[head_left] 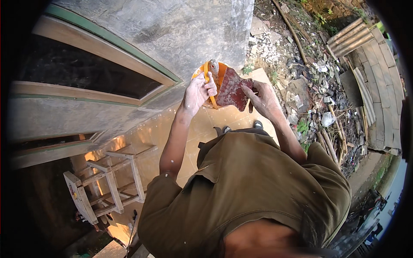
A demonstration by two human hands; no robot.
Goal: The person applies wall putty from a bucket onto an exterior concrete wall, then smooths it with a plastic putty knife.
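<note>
In front of me, beside the wall, is an orange bucket (222, 71) with a yellow handle (206, 73). My left hand (200, 91) is closed round the handle at the bucket's left side, its fingers dusted white. A rounded, stained grey end (213, 66) of something sticks up just above those fingers; its kind does not show. My right hand (263, 99) pinches the right edge of a dark red flat piece (232, 90), flecked with pale residue and uneven along its edges. The piece lies across the bucket's mouth and hides much of the inside.
A grey plastered wall (185, 30) with a wood-framed window (86, 64) runs along the left. On the tiled floor (159, 129) stands a wooden trestle (114, 180). Rubble and litter (297, 81) cover the ground at right, near stacked roof sheets (350, 38). My feet (258, 124) are below the bucket.
</note>
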